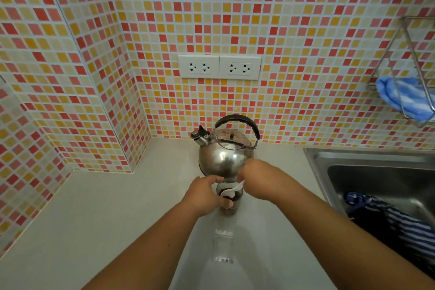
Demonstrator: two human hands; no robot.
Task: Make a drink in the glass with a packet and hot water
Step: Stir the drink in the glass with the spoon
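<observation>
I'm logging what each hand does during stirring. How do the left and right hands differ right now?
The left hand wraps around the side of the glass, steadying it; the right hand sits above the rim, pinching a white spoon. The left hand touches the glass, while the right hand touches only the spoon. Both are bare and meet in front of the kettle.

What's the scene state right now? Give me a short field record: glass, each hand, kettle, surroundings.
glass: on the counter, dark drink inside
left hand: wrapped around the glass
right hand: holds a white spoon in the glass
kettle: steel, upright behind the glass, by the wall
clear bottle: nearer the camera than the glass
sink: at right, striped cloth inside
packet: not visible
</observation>
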